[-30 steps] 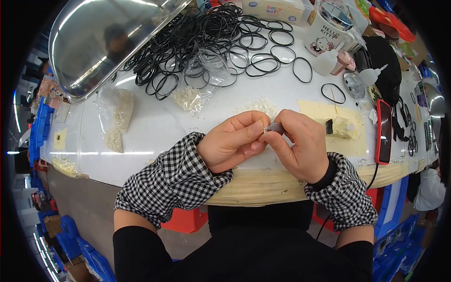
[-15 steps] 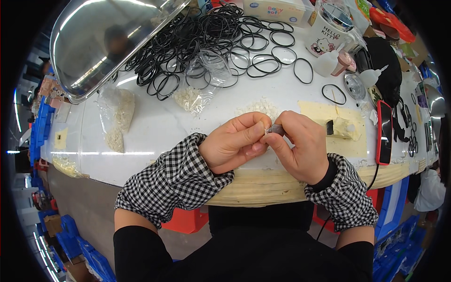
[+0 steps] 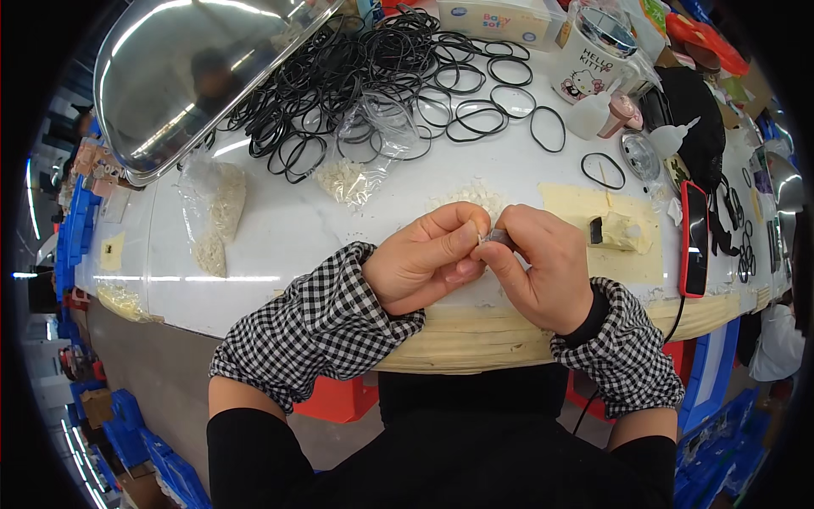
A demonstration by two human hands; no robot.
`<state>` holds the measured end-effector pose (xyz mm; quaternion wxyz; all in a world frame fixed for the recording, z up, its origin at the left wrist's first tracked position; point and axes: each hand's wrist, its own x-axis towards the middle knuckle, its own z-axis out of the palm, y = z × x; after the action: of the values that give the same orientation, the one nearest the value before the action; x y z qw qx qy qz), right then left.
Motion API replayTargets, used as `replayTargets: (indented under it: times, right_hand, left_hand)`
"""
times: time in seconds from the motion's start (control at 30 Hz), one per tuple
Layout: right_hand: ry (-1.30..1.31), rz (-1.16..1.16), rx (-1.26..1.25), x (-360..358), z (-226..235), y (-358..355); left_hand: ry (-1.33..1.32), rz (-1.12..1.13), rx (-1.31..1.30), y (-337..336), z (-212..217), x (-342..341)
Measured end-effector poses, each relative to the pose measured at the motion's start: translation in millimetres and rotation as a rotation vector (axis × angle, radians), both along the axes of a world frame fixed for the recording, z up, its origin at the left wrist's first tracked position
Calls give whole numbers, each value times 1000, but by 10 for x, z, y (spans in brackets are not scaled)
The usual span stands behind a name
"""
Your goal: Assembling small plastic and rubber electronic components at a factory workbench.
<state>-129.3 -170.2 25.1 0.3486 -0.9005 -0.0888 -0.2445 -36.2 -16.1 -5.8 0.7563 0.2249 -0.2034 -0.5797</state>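
Close together over the near table edge, my two hands meet at the fingertips. My left hand (image 3: pixel 424 259) is closed, its thumb and forefinger pinching a tiny whitish piece (image 3: pixel 482 239) that is mostly hidden. Between the thumb and fingers of my right hand (image 3: pixel 549 270) is a small flat grey blade-like piece (image 3: pixel 501 237), its edge against the whitish piece. Just beyond the fingertips lies a loose pile of small whitish pieces (image 3: pixel 475 195). A clear bag (image 3: pixel 346 180) with similar pieces stands farther left.
Black rubber rings (image 3: pixel 373 64) heap at the back beside a shiny metal tray (image 3: pixel 178 85). Another filled bag (image 3: pixel 222 212) lies left. To the right are yellow tape (image 3: pixel 627 254) with a taped block, a red-edged phone (image 3: pixel 694 242) with a cable, and a white mug (image 3: pixel 585 64).
Both hands keep their pinch over the same spot, with only a very slight shift of the fingers. The grey piece looks tilted a little differently.
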Motion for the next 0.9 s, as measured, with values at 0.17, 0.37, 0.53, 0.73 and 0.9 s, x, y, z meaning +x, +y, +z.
replayTargets:
  times: [0.17, 0.37, 0.53, 0.73, 0.9]
  right_hand:
    - [-6, 32, 8, 3, -1, -23]
    - [74, 15, 142, -31, 120, -97]
    - [182, -19, 53, -2, 31, -198]
    - [358, 123, -118, -35, -3, -181]
    - [367, 123, -186, -16, -78, -158]
  left_hand:
    - [-17, 5, 13, -1, 5, -5]
    - [6, 143, 140, 1, 91, 91]
    - [100, 351, 260, 24, 49, 195]
    - [246, 398, 239, 30, 22, 228]
    - [244, 392, 231, 36, 19, 238]
